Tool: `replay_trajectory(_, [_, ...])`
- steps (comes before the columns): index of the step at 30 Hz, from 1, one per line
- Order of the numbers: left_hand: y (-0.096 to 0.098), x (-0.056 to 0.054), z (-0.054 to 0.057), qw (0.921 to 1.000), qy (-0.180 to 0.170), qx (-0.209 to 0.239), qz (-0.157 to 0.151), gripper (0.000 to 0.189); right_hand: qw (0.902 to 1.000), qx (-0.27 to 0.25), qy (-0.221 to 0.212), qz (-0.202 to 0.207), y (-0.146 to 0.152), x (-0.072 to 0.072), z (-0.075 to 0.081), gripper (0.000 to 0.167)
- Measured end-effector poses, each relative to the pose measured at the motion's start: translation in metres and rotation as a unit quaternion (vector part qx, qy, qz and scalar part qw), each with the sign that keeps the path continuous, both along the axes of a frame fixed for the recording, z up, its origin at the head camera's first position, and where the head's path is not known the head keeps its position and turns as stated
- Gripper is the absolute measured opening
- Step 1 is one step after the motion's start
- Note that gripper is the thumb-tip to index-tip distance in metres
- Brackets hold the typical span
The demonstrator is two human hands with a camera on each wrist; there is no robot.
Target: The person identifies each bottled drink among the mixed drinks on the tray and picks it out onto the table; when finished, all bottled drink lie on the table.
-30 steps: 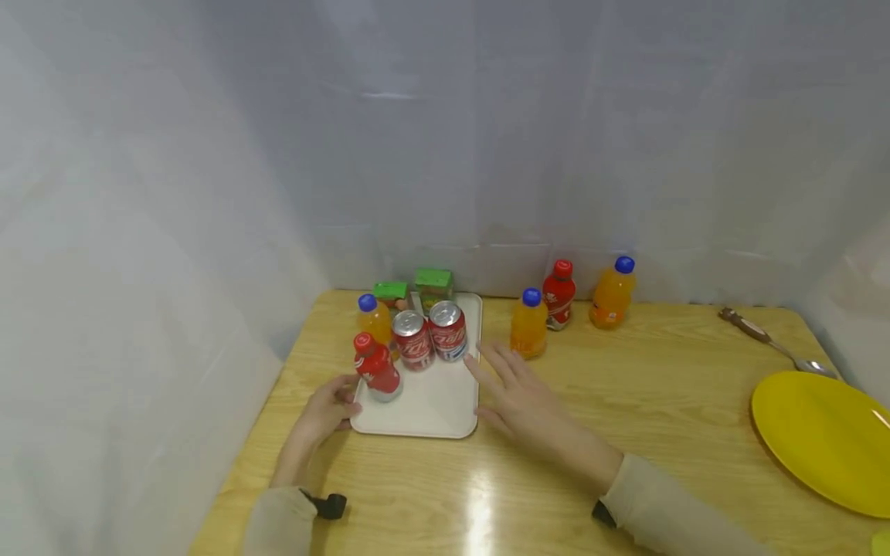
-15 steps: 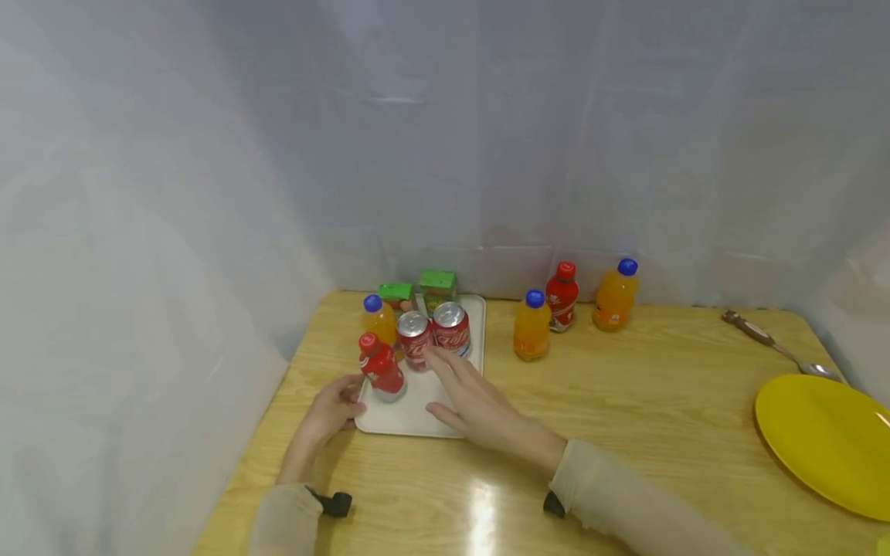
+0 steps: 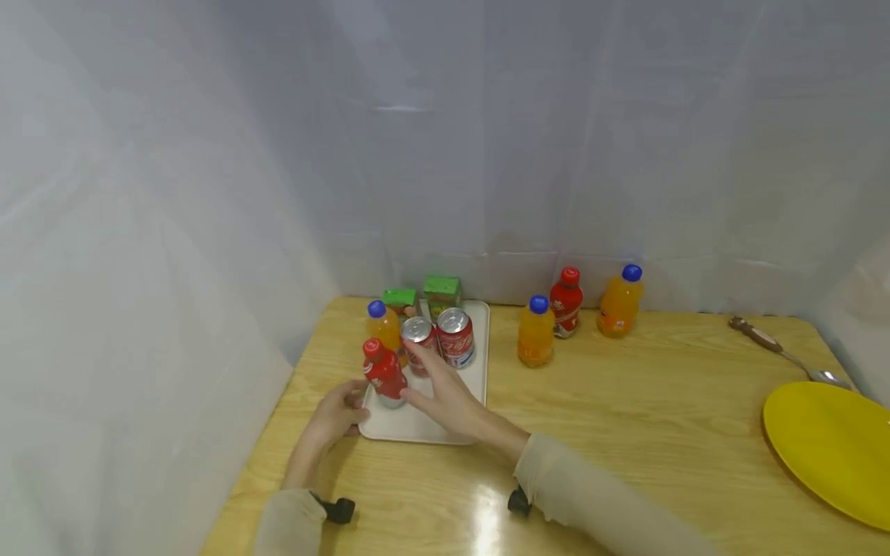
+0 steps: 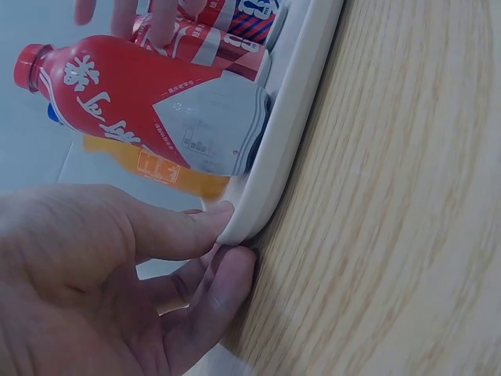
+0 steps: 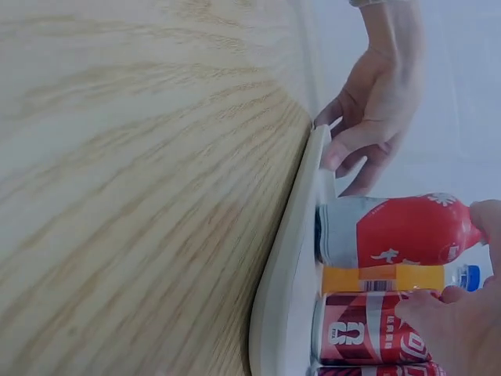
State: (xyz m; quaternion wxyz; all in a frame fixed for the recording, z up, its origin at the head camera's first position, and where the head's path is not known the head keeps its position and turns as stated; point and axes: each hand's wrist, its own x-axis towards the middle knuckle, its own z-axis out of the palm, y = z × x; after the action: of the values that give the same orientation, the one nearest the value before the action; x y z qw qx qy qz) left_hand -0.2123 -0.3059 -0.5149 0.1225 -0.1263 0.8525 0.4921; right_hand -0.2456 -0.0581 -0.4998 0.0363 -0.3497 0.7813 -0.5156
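Observation:
At the near left corner of a white tray (image 3: 445, 432), my left hand (image 3: 332, 413) pinches the rim between thumb and fingers, as the left wrist view (image 4: 117, 258) also shows. A red-capped red plastic bottle (image 3: 382, 372) stands upright on the tray beside it. My right hand (image 3: 448, 398) reaches over the tray with spread fingers, its thumb close to this bottle and its fingertips at the nearer of two red drink cans (image 3: 456, 344). Behind the red bottle stands a blue-capped orange drink bottle (image 3: 385, 323), partly hidden.
Two green-topped boxes (image 3: 442, 290) sit at the tray's far end. To the right stand an orange bottle (image 3: 535, 337), a red bottle (image 3: 566, 305) and another orange bottle (image 3: 619, 307). A spoon (image 3: 786, 353) and a yellow plate (image 3: 834, 455) lie far right.
My right hand has moved left from beside the tray's right edge, across the cans, to the red bottle. My left hand keeps its grip on the tray corner.

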Motion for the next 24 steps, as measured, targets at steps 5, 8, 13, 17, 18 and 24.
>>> replay_trajectory(5, [-0.001, 0.001, -0.001, 1.0, -0.002, -0.001, 0.002, 0.061, 0.9998, -0.007, -0.016, 0.0, -0.013, -0.005, -0.002, 0.078])
replay_trajectory(8, [-0.002, 0.001, -0.001, 1.0, 0.002, -0.005, -0.004, 0.059, 0.9997, 0.01, -0.022, -0.009, -0.02, -0.005, -0.001, 0.079])
replay_trajectory(13, [-0.003, 0.001, 0.0, 0.9999, 0.007, 0.0, -0.008, 0.057, 0.9993, 0.031, -0.017, -0.016, -0.032, -0.002, -0.003, 0.082])
replay_trajectory(17, [-0.001, 0.002, 0.001, 0.9999, 0.012, 0.009, -0.008, 0.059, 0.9987, 0.042, -0.01, -0.026, -0.038, -0.001, -0.006, 0.083])
replay_trajectory(18, [-0.001, 0.003, 0.0, 0.9998, 0.013, 0.011, -0.009, 0.059, 0.9985, 0.045, -0.011, -0.028, -0.04, -0.001, -0.006, 0.083])
replay_trajectory(24, [0.001, 0.002, 0.001, 0.9997, 0.014, 0.018, -0.009, 0.058, 0.9978, 0.04, -0.038, -0.037, -0.046, -0.004, -0.008, 0.082])
